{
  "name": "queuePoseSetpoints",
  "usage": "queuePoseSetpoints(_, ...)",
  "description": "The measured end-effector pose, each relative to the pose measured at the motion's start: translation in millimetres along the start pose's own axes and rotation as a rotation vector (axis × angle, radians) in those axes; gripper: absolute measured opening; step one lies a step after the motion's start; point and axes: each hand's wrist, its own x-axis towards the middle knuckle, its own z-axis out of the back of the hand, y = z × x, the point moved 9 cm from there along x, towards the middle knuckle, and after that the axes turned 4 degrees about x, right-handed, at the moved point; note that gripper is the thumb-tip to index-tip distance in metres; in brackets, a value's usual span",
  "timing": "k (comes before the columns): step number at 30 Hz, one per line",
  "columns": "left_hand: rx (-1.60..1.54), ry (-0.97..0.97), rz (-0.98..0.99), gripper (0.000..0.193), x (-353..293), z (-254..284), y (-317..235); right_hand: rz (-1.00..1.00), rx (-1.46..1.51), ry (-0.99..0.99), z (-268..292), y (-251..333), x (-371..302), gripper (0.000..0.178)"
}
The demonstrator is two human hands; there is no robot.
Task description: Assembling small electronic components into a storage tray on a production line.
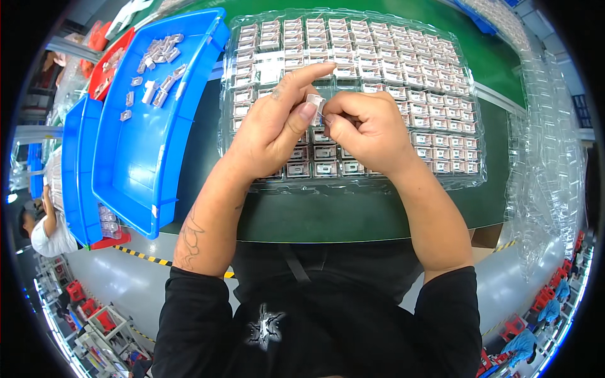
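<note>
My left hand (272, 120) pinches a small white plastic part (316, 108) between thumb and fingers, its index finger stretched out past it. Close against the part's right side, my right hand (370, 129) is closed, with thumb and forefinger pressed together at the part's edge. Whether these fingers hold anything of their own is hidden. Both hands hover over a clear plastic tray (353, 184) whose pockets carry many small white and pinkish parts (435, 101) in rows. A few pockets near the hands show no part.
To the left, a large blue bin (135, 167) holds several loose small parts (161, 50). Beside it stand a narrower blue bin (80, 170) and a red bin (104, 72). Stacked clear trays (545, 145) rise at the right of the green table (315, 217). Another person (51, 230) is far left.
</note>
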Motion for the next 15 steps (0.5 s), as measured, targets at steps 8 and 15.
queuePoseSetpoints(8,-0.166,0.082,0.210,0.055,-0.2,-2.7,9.0,-0.062,-0.030,-0.021,3.6,-2.3,2.0,0.010)
queuePoseSetpoints(15,-0.415,0.101,0.343,0.056,-1.1,-5.1,19.1,0.010,-0.054,0.003,-1.2,2.1,0.4,0.008)
